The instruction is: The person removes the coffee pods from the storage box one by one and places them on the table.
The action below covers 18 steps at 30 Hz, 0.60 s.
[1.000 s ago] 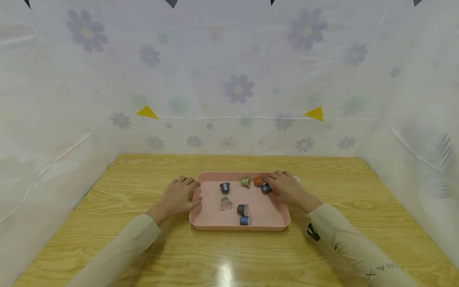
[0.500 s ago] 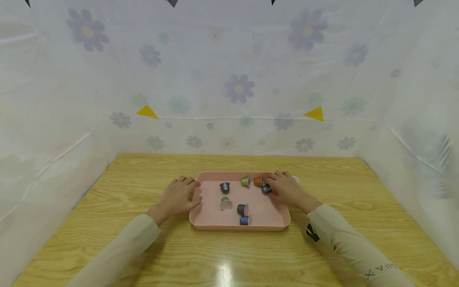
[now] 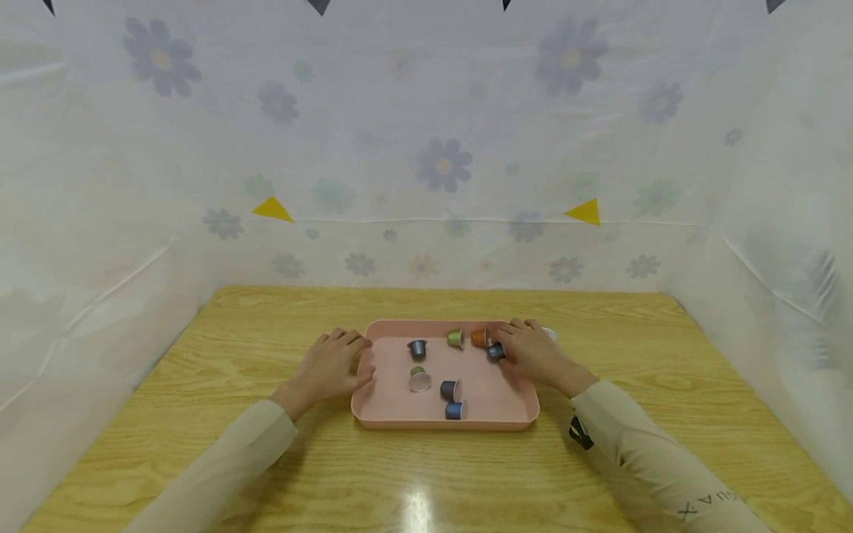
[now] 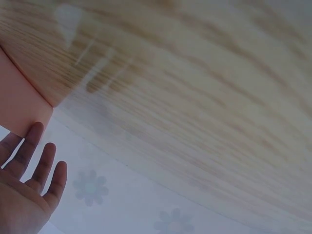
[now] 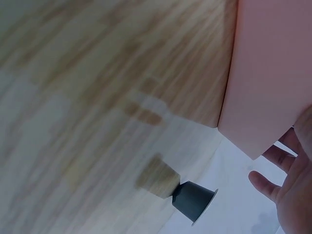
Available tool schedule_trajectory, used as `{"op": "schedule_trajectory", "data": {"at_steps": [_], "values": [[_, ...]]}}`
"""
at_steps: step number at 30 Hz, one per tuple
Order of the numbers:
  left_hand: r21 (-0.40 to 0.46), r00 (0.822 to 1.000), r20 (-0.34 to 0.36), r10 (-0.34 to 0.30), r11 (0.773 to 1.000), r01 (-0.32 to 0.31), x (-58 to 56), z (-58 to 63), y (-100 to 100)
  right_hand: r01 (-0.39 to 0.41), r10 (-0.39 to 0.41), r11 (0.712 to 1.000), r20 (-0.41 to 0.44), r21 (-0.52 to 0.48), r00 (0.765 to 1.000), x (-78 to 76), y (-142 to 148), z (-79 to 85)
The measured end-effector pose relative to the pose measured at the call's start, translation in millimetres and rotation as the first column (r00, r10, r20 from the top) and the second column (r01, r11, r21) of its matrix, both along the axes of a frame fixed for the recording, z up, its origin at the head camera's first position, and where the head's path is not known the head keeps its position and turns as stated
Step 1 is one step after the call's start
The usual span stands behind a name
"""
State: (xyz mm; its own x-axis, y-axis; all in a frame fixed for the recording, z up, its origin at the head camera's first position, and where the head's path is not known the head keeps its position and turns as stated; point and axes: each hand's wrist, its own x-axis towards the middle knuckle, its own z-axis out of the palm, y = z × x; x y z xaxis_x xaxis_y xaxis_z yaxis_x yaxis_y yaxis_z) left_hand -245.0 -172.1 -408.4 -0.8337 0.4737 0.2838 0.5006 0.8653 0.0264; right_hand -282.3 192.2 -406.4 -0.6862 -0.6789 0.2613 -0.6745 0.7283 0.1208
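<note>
A: Left hand (image 3: 329,365)?
B: Flat, fingers straight, resting against the pink tray's (image 3: 393,403) left edge on the worktop (image 3: 266,459). Holds nothing.
A: Right hand (image 3: 531,351)?
B: At the tray's far right corner, fingertips on a dark capsule (image 3: 494,352) beside the orange capsule (image 3: 478,337). Whether it's actually pinched, can't tell.
A: Others?
B: Green capsule (image 3: 456,337), more scattered in the tray.
</note>
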Motion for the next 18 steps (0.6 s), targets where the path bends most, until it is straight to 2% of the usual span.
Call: {"op": "schedule_trajectory", "data": {"at_steps": [8,18], "values": [[0.006,1.0,0.0,-0.004,1.0,0.004,0.1,-0.1,0.3,0.001,-0.001,1.0,0.01,-0.022,1.0,0.9,0.2,1.9],[0.001,1.0,0.001,-0.003,1.0,0.003,-1.3,-1.5,-1.4,0.001,-0.001,1.0,-0.027,-0.008,1.0,3.1,-0.8,5.5]]}}
